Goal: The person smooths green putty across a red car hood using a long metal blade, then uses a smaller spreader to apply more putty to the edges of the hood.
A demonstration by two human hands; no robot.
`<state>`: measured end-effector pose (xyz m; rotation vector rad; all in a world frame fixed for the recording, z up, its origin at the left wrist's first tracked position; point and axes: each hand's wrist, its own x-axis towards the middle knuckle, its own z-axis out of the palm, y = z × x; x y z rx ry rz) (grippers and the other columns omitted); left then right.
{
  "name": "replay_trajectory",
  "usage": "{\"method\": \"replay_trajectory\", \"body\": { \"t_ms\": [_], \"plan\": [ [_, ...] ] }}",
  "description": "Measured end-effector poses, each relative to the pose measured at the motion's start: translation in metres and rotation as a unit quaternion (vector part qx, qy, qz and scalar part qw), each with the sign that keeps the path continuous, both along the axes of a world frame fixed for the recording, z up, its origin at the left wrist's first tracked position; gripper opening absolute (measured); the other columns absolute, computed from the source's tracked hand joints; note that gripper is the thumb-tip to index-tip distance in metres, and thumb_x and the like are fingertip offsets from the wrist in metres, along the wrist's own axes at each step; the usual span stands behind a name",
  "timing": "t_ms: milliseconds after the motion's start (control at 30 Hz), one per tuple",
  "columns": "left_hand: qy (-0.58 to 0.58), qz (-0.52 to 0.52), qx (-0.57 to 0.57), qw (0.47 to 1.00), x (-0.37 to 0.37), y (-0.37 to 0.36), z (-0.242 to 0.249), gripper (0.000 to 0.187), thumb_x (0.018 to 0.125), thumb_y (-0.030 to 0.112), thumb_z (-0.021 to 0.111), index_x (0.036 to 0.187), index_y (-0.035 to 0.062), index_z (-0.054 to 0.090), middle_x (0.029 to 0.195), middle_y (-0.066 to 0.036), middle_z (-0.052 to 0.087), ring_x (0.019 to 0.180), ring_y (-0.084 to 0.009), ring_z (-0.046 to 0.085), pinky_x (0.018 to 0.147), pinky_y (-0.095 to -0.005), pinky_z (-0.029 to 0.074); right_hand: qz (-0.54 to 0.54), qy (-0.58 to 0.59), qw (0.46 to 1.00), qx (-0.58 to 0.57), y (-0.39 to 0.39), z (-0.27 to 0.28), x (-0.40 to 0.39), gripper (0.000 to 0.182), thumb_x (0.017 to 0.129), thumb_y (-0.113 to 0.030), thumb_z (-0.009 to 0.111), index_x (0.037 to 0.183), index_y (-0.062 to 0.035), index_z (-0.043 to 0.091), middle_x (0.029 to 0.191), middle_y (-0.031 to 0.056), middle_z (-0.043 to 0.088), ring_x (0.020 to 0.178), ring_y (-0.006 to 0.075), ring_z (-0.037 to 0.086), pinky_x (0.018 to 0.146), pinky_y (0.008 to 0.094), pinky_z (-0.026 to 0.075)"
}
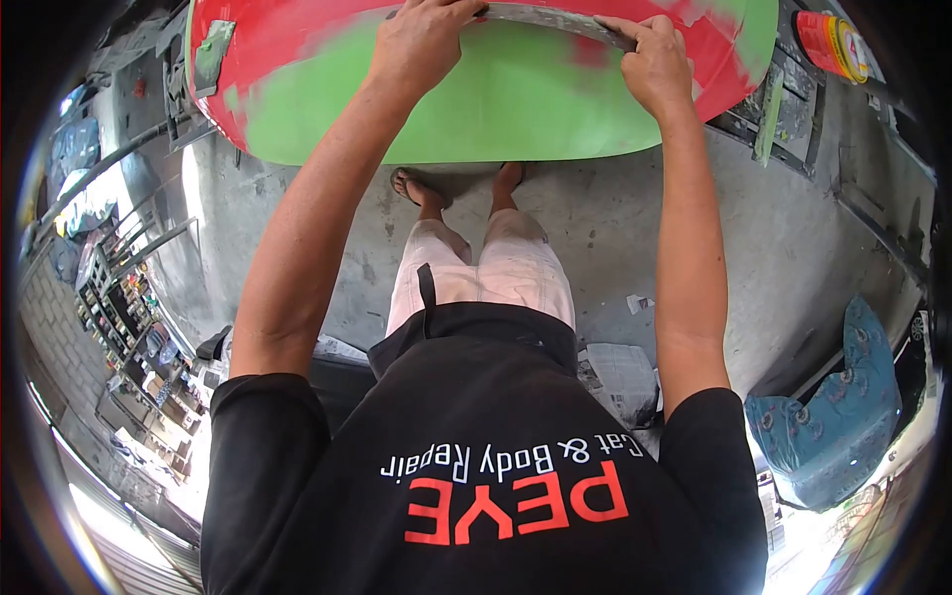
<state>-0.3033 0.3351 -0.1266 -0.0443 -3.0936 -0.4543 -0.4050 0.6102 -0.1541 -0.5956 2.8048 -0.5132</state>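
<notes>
A large curved body panel (426,119), light green with red patches, fills the top of the head view. Over it lies a long, thin, bowed grey strip (555,18) that looks like a sanding strip. My right hand (659,69) grips the strip's right end between thumb and fingers. At the other end, my left hand (421,40) is closed on the strip, its fingertips close to the frame's top edge. Near the panel's left end sits a small grey-green smeared piece (210,58).
A red and yellow can (833,45) stands at upper right, near a paint-smeared stand (788,109). Newspaper (620,377) lies on the concrete floor (615,228) behind my legs. A blue patterned cover (838,416) is at right, and crowded shelves (129,327) are at left.
</notes>
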Motion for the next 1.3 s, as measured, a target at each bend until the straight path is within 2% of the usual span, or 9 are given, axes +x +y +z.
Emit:
{"method": "replay_trajectory", "body": {
  "t_ms": [100,167,200,267,467,800,867,967,1300],
  "plan": [
    [-0.003,0.003,0.013,1.0,0.013,0.005,-0.002,0.028,0.093,0.01,0.063,0.119,0.0112,0.073,0.119,-0.009,0.067,0.118,-0.0313,0.062,0.097,-0.044,0.05,0.011,0.016,1.0,-0.015,0.005,-0.003,0.012,0.064,0.078,-0.002,0.052,0.128,-0.0348,0.075,0.111,0.0057,0.059,0.115,0.0287,0.057,0.093,0.0477,0.051],
    [0.049,0.019,-0.038,0.998,0.024,0.013,-0.006,0.037,0.09,0.008,0.065,0.124,0.0219,0.073,0.114,0.003,0.07,0.101,-0.0251,0.068,0.082,-0.0375,0.058,0.021,0.062,0.996,-0.057,0.01,-0.01,0.023,0.058,0.079,-0.002,0.055,0.122,-0.0332,0.079,0.109,0.0056,0.061,0.107,0.0291,0.059,0.088,0.0458,0.049],
    [0.048,0.019,-0.038,0.998,0.03,0.015,-0.009,0.037,0.09,0.008,0.065,0.124,0.0219,0.073,0.114,0.003,0.07,0.101,-0.0251,0.068,0.082,-0.0375,0.058,0.022,0.062,0.996,-0.057,0.01,-0.009,0.028,0.058,0.079,-0.002,0.055,0.122,-0.0332,0.079,0.109,0.0056,0.061,0.107,0.0291,0.059,0.088,0.0458,0.049],
    [0.035,0.044,-0.022,0.998,0.043,0.019,-0.015,0.045,0.084,0.001,0.064,0.123,0.0205,0.073,0.117,0.003,0.069,0.108,-0.0242,0.066,0.089,-0.0372,0.058,0.01,0.06,0.996,-0.059,0.013,-0.007,0.041,0.058,0.076,-0.001,0.057,0.121,-0.0309,0.079,0.107,0.0062,0.058,0.108,0.0289,0.057,0.088,0.044,0.047],
    [0.047,0.065,-0.018,0.997,0.077,0.036,-0.016,0.043,0.084,0.002,0.065,0.122,0.0202,0.074,0.114,0.005,0.069,0.106,-0.0224,0.066,0.086,-0.0343,0.058,0.009,0.047,0.993,-0.107,0.024,-0.011,0.07,0.062,0.073,0.004,0.058,0.12,-0.0295,0.079,0.109,0.0058,0.056,0.107,0.0286,0.055,0.091,0.0448,0.045],
    [0.032,0.077,-0.024,0.996,0.121,0.056,-0.019,0.043,0.085,0.003,0.066,0.124,0.0204,0.073,0.109,0.004,0.067,0.096,-0.0216,0.063,0.086,-0.0323,0.056,0.01,0.056,0.995,-0.088,0.04,-0.018,0.113,0.066,0.073,0.005,0.061,0.125,-0.0332,0.077,0.114,0.0045,0.056,0.109,0.0278,0.054,0.096,0.0445,0.042],
    [0.022,0.081,-0.016,0.996,0.128,0.06,-0.02,0.045,0.085,0.003,0.065,0.127,0.0201,0.071,0.114,0.003,0.068,0.102,-0.0224,0.064,0.093,-0.035,0.055,0.01,0.064,0.994,-0.089,0.043,-0.023,0.121,0.068,0.073,0.004,0.061,0.126,-0.0353,0.076,0.115,0.0043,0.057,0.108,0.0274,0.054,0.098,0.0443,0.041],
    [0.058,0.068,-0.056,0.994,0.142,0.065,-0.023,0.049,0.082,-0.001,0.064,0.125,0.0211,0.073,0.12,0.003,0.07,0.105,-0.0237,0.067,0.09,-0.0346,0.058,0.012,0.067,0.995,-0.074,0.048,-0.025,0.135,0.073,0.071,0.005,0.063,0.128,-0.0379,0.074,0.116,0.0039,0.057,0.108,0.0267,0.054,0.099,0.0434,0.04],
    [0.058,0.067,-0.035,0.996,0.178,0.079,-0.035,0.046,0.083,0.001,0.066,0.125,0.0174,0.073,0.12,-0.002,0.072,0.109,-0.0276,0.069,0.097,-0.0394,0.057,0.031,0.097,0.992,-0.071,0.063,-0.044,0.167,0.081,0.066,0.007,0.065,0.131,-0.0418,0.072,0.116,0.003,0.057,0.108,0.0251,0.054,0.102,0.0416,0.038]
  ]
}}
